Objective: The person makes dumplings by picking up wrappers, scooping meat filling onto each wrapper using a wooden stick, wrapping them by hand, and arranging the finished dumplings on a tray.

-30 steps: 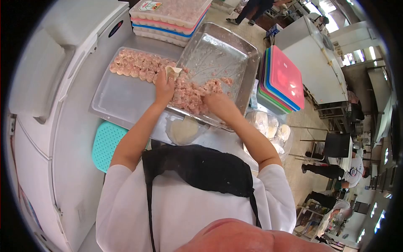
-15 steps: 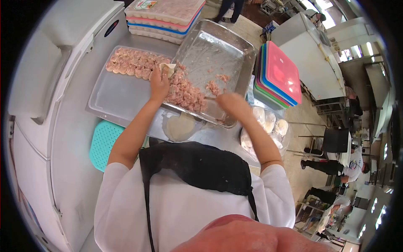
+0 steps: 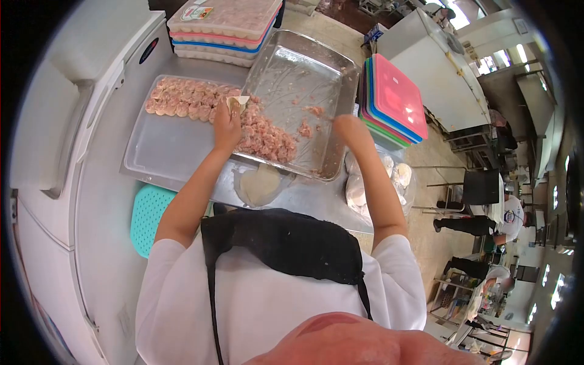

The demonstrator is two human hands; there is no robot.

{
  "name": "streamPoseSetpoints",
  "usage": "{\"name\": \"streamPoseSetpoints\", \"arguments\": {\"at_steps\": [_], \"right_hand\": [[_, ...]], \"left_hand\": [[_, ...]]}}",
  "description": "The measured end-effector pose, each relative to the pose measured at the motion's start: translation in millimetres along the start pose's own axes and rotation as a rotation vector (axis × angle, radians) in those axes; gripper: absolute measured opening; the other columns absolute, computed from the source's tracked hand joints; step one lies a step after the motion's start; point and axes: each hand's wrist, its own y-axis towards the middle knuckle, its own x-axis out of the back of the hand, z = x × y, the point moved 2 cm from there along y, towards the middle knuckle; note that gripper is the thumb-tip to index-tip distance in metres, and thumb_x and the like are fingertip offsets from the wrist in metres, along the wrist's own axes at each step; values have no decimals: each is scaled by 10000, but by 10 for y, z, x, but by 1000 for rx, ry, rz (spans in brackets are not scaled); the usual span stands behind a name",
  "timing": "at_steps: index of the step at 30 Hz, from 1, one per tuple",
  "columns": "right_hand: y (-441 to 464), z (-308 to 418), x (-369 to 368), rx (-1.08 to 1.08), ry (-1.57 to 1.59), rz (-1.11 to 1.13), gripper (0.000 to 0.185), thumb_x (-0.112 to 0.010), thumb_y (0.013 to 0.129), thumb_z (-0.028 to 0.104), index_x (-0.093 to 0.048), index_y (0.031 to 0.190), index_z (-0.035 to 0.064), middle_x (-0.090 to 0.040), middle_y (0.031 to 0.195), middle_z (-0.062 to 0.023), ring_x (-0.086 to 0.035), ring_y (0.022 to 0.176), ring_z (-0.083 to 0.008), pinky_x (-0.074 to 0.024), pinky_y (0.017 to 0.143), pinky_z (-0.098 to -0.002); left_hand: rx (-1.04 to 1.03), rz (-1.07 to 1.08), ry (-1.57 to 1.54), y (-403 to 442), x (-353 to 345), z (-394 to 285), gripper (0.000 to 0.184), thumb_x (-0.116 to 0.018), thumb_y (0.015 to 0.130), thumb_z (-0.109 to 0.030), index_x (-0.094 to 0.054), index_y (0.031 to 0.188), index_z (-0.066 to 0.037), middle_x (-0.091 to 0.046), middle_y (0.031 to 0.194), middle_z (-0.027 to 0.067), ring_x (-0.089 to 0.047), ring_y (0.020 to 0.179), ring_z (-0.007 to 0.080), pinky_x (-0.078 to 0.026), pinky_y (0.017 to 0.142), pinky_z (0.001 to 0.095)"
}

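Note:
My left hand (image 3: pixel 227 126) pinches a pale round dough wrapper (image 3: pixel 238 102) upright, at the left edge of a deep metal tray (image 3: pixel 348 91). Raw minced meat (image 3: pixel 267 139) is heaped in the near left part of that tray, with small scraps scattered toward its right. Over the tray's right side, my right hand (image 3: pixel 351 130) is closed around a thin utensil, mostly hidden by the fingers. To the left, rows of meat-filled dumplings (image 3: pixel 182 97) fill the far part of a translucent plastic tray (image 3: pixel 164 143).
More wrappers (image 3: pixel 260 184) lie on the metal table before me. A plastic bag of pale rounds (image 3: pixel 398 176) sits at right. Coloured lids (image 3: pixel 395 100) are stacked beyond it, and filled trays (image 3: pixel 222 27) at the back left. A turquoise perforated stool (image 3: pixel 149 216) stands below the table.
My right hand has moved right and slightly up, away from the meat heap toward the tray's right wall. My left hand still holds the wrapper. The whole view has shifted slightly.

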Motion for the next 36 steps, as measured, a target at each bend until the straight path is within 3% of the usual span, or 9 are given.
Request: {"name": "streamPoseSetpoints", "arguments": {"at_steps": [3, 9, 12, 15, 19, 23, 28, 31, 36], "right_hand": [[-5, 60, -191, -110, 113, -55, 147, -531, 784, 100, -652, 752, 24, -650, 790, -191, -653, 723, -357, -533, 621, -428], [-250, 795, -10, 160, 324, 233, 168, -513, 832, 93, -643, 811, -10, -653, 835, -214, -643, 817, -386, -512, 703, -456], [-49, 140, -292, 76, 38, 148, 165, -514, 834, 95, -638, 844, -14, -652, 821, -215, -644, 804, -383, -513, 682, -463], [80, 51, -378, -230, 303, 81, 165, -519, 831, 101, -636, 846, -15, -650, 805, -218, -651, 796, -369, -512, 656, -465], [165, 900, -808, 160, 449, 102, 195, -488, 869, 123, -635, 868, -5, -651, 851, -219, -644, 823, -379, -503, 698, -456], [33, 550, -186, 158, 472, -15, 184, -498, 860, 112, -620, 891, -23, -643, 850, -236, -632, 831, -405, -498, 707, -462], [305, -41, -593, -265, 367, 80, 215, -510, 854, 118, -635, 990, 8, -644, 855, -235, -635, 825, -399, -507, 694, -458], [342, 533, -884, 184, 466, -61, 241, -539, 829, 134, -601, 1029, 15, -646, 882, -233, -629, 853, -399, -490, 754, -483], [564, 352, -426, 61, 543, 183, 234, -529, 844, 137, -615, 1032, 30, -644, 879, -240, -629, 874, -404, -490, 754, -487]], "left_hand": [[-45, -22, 48, 4, -73, 168, 446, -446, 975, -282, -478, 1179, 113, -503, 1210, 330, -471, 1137, 462, -360, 985, 461], [-150, -107, 8, -5, -79, 110, 398, -439, 977, -281, -506, 1093, 95, -525, 1118, 327, -483, 1072, 474, -364, 955, 476], [-129, -49, -65, 2, -9, -17, 384, -433, 980, -284, -513, 1065, 82, -533, 1100, 315, -487, 1064, 468, -366, 952, 473], [-170, -68, -104, -9, -4, -78, 365, -433, 980, -282, -518, 1043, 67, -543, 1062, 296, -499, 1024, 455, -383, 910, 466], [-188, -124, -18, 10, -78, 65, 346, -435, 979, -275, -519, 1049, 53, -547, 1031, 273, -511, 975, 438, -399, 851, 457], [-147, -57, -41, 7, -2, -37, 375, -438, 978, -279, -508, 1123, 59, -542, 1085, 279, -508, 1022, 440, -397, 888, 453], [-130, -62, -14, 11, -27, 14, 422, -440, 979, -283, -468, 1220, 63, -523, 1159, 294, -496, 1087, 436, -384, 939, 439], [-123, -114, -1, 1, -65, 82, 433, -444, 981, -284, -451, 1241, 61, -517, 1183, 289, -497, 1107, 420, -380, 950, 427], [-35, -110, -132, -9, -10, 21, 405, -434, 989, -263, -442, 1267, 30, -521, 1202, 247, -495, 1126, 379, -367, 973, 394]]}}
